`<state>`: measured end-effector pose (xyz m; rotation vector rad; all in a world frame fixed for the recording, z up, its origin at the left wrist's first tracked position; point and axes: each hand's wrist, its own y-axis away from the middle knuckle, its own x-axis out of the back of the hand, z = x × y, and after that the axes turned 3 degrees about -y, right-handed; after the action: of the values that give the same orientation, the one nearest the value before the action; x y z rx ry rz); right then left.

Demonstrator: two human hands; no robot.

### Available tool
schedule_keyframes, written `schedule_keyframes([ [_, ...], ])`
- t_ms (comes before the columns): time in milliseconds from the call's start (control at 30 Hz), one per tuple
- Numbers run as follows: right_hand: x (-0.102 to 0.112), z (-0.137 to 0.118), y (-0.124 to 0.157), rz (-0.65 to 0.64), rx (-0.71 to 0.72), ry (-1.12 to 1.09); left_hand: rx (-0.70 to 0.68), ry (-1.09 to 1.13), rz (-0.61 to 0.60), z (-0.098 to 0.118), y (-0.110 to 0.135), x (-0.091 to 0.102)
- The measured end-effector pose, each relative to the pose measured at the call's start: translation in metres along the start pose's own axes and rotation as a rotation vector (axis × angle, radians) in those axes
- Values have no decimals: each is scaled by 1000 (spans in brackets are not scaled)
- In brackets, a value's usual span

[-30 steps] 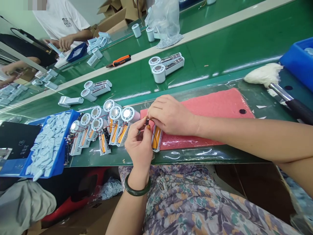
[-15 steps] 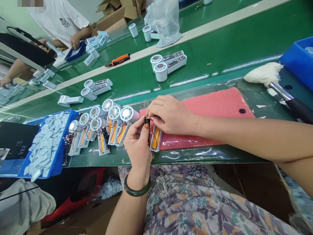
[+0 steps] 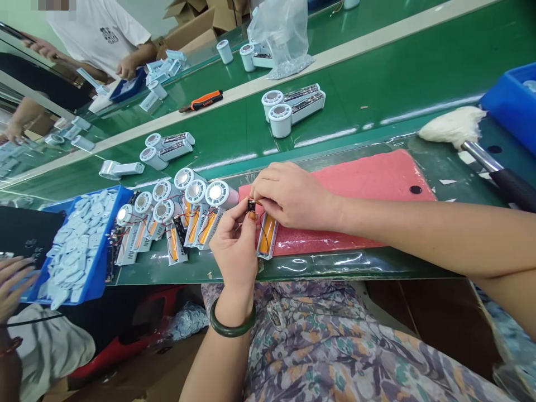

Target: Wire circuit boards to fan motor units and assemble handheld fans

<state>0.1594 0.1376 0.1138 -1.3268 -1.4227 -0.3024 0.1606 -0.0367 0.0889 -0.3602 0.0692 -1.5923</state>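
Note:
Between the thumb and fingers of my left hand [image 3: 235,248], which wears a dark bangle, is a small black circuit board [image 3: 252,206]. My right hand [image 3: 299,198] meets it there, with thumb and fingertips pinched at the board's upper end; whatever lies in that pinch is too small to make out. Just below the fingers rests a pale handle housing [image 3: 267,237] with an orange cell and thin wires inside; its head end is hidden by my hands. To the left stand several similar units with round white heads [image 3: 218,194], orange cells and loose red wires.
A red mat [image 3: 355,195] lies under my right forearm. A blue bin [image 3: 104,245] of pale plastic parts stands left, with a co-worker's hand [image 3: 14,282] beside it. Farther back are paired units [image 3: 280,120] and orange-handled pliers [image 3: 205,100]. A cloth-wrapped tool [image 3: 481,153] lies right.
A co-worker's hand has come in at the left edge by the blue bin. Another person across the bench has raised a hand. My hands have barely moved.

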Motion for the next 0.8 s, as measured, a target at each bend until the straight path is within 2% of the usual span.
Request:
schedule_keyframes([
  [233, -1, 0, 1, 12, 21, 57, -94, -120, -20, 1, 1, 2],
  [433, -1, -1, 0, 6, 50, 101, -260, -249, -1, 5, 1, 2],
  [533, -2, -1, 0, 25, 53, 93, -300, -284, -6, 6, 0, 3],
  [667, -4, 1, 1, 38, 60, 68, -252, -264, -19, 6, -1, 4],
  [800, -4, 2, 2, 31, 68, 75, -108, -142, -31, 3, -1, 4],
])
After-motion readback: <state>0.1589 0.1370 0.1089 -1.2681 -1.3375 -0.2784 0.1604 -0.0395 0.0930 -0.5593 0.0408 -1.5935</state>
